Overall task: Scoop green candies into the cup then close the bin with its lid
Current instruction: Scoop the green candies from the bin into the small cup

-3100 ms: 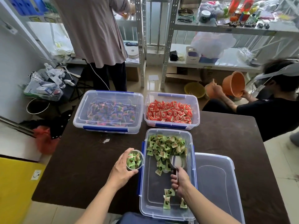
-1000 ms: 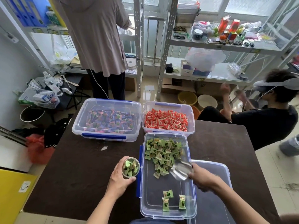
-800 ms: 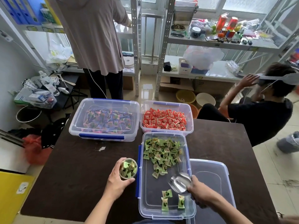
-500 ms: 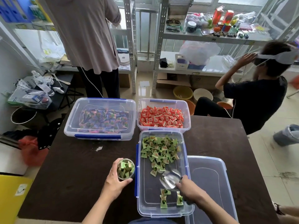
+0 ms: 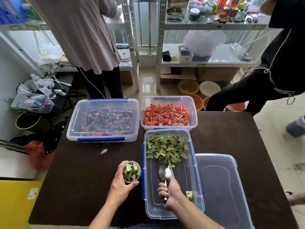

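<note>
Two hands busy: my left hand [image 5: 121, 187] wraps the cup [image 5: 131, 171] on the counter [image 5: 85, 176]; my right hand [image 5: 170, 192] grips the scoop [image 5: 165, 173] inside the bin [image 5: 193, 164], touching green candies [image 5: 165, 148]. Wrapper print unreadable.

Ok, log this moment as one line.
stage: scooping | left hand: holds clear plastic cup, part-filled | right hand: metal scoop in green-candy bin | clear lid: off

— Left hand [image 5: 121, 187]?
— Forearm in from bottom edge, fingers curled round the cup [image 5: 131, 171], thumb on its near side.
— Right hand [image 5: 170, 193]?
— Fist closed over the scoop [image 5: 165, 174] handle, knuckles up, forearm angling from lower right.
</note>
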{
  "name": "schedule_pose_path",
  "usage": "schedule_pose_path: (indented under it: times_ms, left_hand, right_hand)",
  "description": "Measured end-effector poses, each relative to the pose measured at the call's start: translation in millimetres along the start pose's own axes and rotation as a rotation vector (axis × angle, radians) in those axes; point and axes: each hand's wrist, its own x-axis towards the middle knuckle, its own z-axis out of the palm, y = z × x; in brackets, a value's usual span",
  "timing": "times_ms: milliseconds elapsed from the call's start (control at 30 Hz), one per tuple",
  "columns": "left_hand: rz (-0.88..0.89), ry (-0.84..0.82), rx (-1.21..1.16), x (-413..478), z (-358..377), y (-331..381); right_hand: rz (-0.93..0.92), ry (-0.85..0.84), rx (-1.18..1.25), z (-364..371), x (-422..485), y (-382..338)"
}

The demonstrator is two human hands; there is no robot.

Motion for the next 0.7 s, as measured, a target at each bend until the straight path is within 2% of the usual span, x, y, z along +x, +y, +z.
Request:
schedule_pose_path:
  times_ms: [167,300,467,700]
  left_hand:
    - [0.002,0.001,-0.013,0,0,0]
    - [0.014,0.001,-0.019,1,0,-2]
    - [-0.001,-0.001,-0.016,1,0,-3]
    - [0.004,0.009,-0.027,2,2,-3]
  right_hand:
    - [-0.153,0.006,0.023,18,28,-18]
    - [-0.149,-0.047,0.135,29,33,-19]
    - [-0.244,0.149,-0.138,32,35,-25]
    - [-0.131,0.037,-0.029,18,9,-7]
